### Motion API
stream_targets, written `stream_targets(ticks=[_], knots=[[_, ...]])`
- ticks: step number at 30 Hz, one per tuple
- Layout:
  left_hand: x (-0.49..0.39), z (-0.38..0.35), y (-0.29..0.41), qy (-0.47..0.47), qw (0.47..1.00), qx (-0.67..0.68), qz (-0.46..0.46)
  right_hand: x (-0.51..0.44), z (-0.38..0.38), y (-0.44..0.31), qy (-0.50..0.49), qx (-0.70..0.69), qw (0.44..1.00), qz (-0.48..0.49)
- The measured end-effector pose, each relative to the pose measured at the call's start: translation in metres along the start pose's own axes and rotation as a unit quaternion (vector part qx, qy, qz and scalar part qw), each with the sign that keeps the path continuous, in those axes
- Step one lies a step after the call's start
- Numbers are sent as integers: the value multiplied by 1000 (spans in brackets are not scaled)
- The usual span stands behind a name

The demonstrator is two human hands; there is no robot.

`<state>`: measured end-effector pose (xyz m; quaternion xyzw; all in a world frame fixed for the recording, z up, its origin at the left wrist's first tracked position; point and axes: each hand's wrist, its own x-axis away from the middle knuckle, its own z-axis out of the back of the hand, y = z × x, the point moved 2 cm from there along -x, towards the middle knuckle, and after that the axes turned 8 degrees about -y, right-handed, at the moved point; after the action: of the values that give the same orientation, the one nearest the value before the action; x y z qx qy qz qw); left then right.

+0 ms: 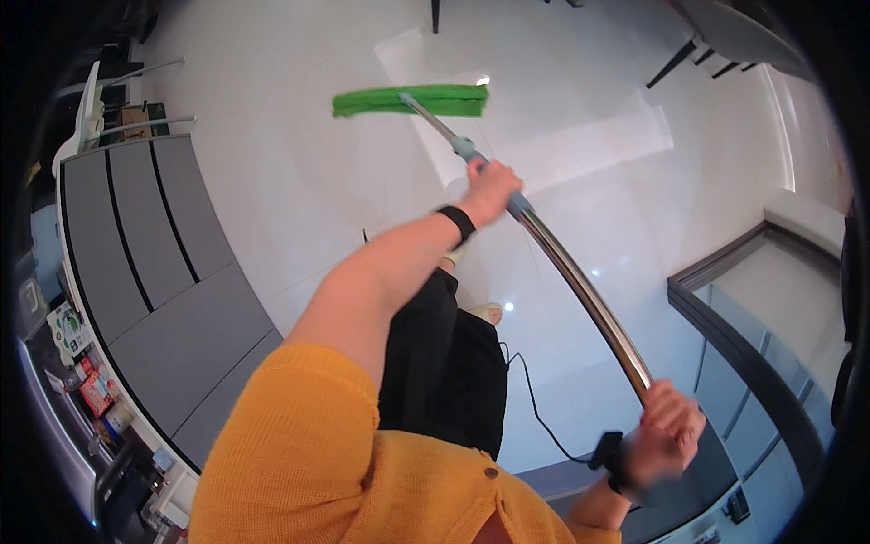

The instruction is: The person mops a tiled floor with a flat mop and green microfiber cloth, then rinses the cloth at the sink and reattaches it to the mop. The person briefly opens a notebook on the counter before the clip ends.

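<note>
A flat mop with a green cloth head (435, 100) rests on the glossy pale floor ahead of me. From its head a shiny metal pole (584, 285) runs back toward my lower right. My left hand (491, 190) is wrapped around the blue-grey grip (520, 204) on the upper stretch of the pole, with a black band on that wrist. Near the pole's rear end, my right hand (669, 425) is closed on it and hides that end. A black strap with a small device (608, 452) circles the right wrist.
Grey drawer cabinets (183, 326) topped by a cluttered counter line the left. At right stands a dark-framed glass door (741, 347). Chair legs (673, 62) reach the floor at the upper right. A thin black cable (533, 401) hangs near my legs; my slippered foot (488, 313) is below.
</note>
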<state>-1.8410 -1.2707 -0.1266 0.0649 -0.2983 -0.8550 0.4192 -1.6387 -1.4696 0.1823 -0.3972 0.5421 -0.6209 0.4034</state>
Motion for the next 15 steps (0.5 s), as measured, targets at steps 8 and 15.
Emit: stream_targets(ticks=[8, 15], knots=[[78, -127, 280, -39, 976, 143, -158, 175, 148, -93, 44, -91, 995, 25], [133, -184, 434, -266, 907, 192, -266, 288, 175, -144, 279, -40, 959, 8]])
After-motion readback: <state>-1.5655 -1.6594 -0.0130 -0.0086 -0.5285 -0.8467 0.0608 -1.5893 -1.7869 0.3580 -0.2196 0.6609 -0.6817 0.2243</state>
